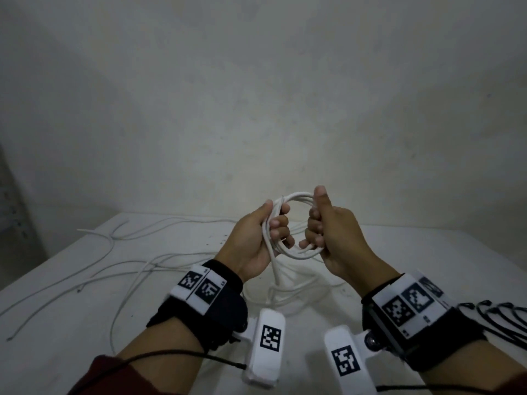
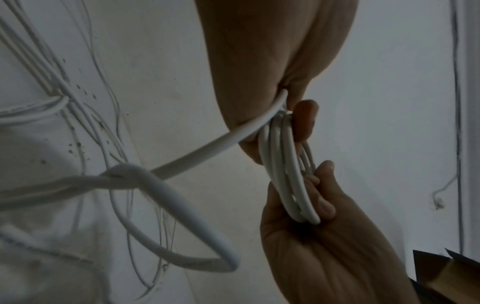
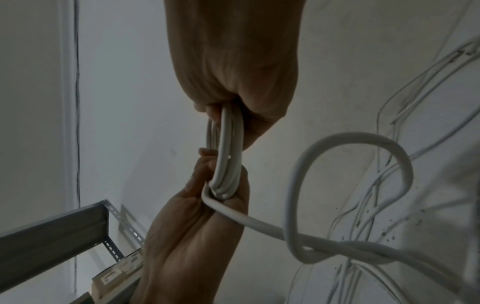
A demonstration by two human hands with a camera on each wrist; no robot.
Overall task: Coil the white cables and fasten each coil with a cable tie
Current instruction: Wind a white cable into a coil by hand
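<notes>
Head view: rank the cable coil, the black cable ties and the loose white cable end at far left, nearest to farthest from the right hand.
1. Cable coil: gripped in the right hand.
2. Black cable ties: on the table, right edge, beside the right wrist.
3. Loose white cable end: far left of the table.

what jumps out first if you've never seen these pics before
First, the white cable coil held up in mid-air at the centre, the left hand gripping one side and the right hand the other, thumb raised. Next, its uncoiled tail hanging down from the left hand to the white table, where loose white cables sprawl on the left. Black cable ties lie at the right edge.
</notes>
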